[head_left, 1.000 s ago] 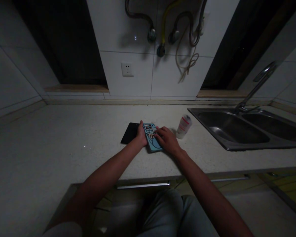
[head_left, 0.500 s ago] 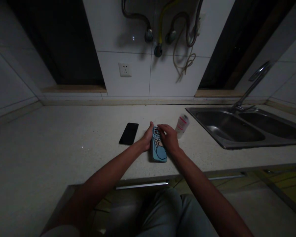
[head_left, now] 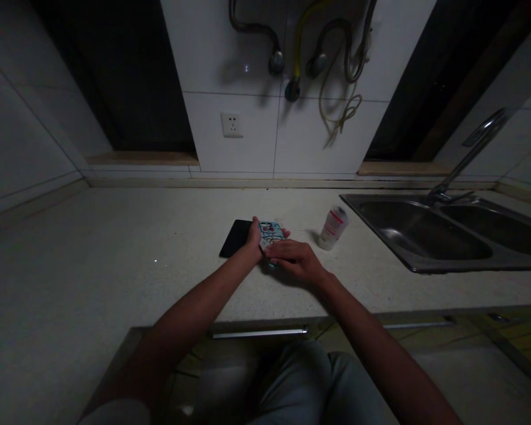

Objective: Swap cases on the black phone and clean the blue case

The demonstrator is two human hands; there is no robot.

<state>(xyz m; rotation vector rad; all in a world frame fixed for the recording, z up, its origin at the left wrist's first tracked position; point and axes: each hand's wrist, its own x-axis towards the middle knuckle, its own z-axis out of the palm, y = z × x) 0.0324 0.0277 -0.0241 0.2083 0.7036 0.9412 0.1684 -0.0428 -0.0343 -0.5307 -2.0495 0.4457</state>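
Note:
A light-blue phone case with a black-lined cartoon print is held low over the counter; whether a phone sits inside I cannot tell. My left hand grips it from below, thumb along its left edge and fingertips showing past its right side. Fingers together, my right hand lies over the lower part of the case and hides it. Just left of the case, a black phone lies flat on the counter, partly covered by my left hand. To the right stands a translucent plastic bottle with pink-red print, slightly tilted in view.
The pale counter runs along a tiled wall with a socket, hoses and pipe valves above. A double steel sink with a tap is at the right. Drawer handles line the front edge.
The case has tipped and moved a little left, nearer the black phone. My right hand has slid from its upper edge down to its lower part. The view has shifted slightly left.

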